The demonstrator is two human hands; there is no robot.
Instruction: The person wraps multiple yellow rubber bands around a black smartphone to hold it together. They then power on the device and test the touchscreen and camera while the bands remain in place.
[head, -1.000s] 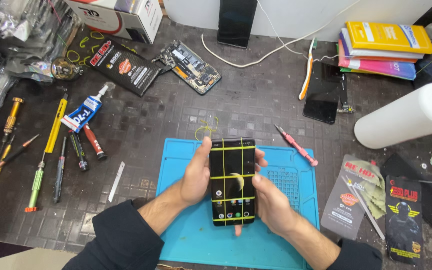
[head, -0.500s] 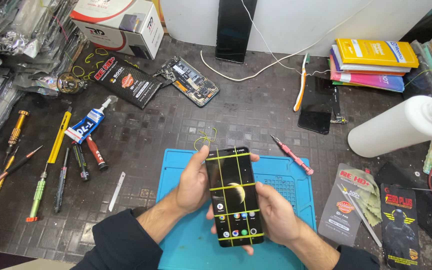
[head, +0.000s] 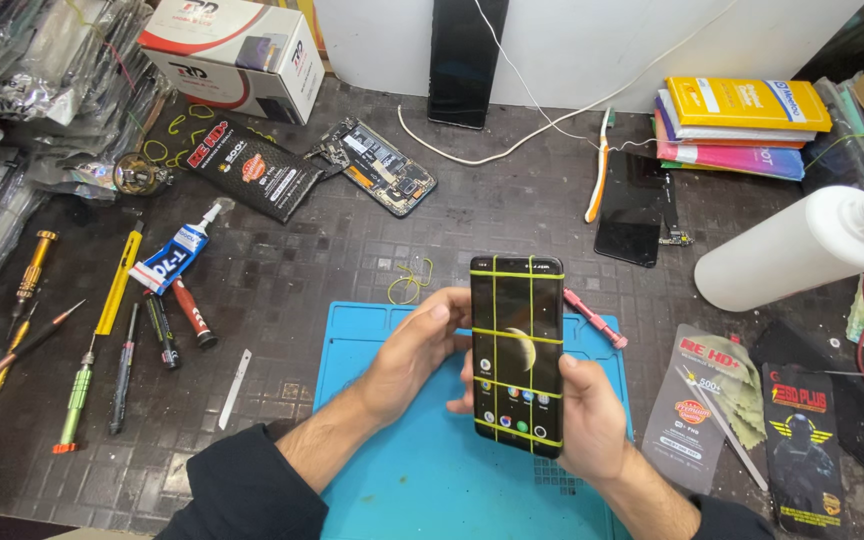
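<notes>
My left hand (head: 407, 350) and right hand (head: 587, 415) each kept a closed grip on the banded phone (head: 517, 350) above the blue mat (head: 392, 480).

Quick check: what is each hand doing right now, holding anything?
Left hand: closed on the left edge of the smartphone, which is wrapped in yellow rubber bands.
Right hand: closed on the smartphone's lower right side, supporting it above the blue mat.

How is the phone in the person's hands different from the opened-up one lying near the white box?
The held phone is whole, its screen lit with icons, and wrapped in yellow rubber bands; the opened phone shows bare circuitry and has no bands. The held phone is gripped by the left hand and right hand; the opened phone lies untouched on the table. Both are slim rectangles.
</notes>
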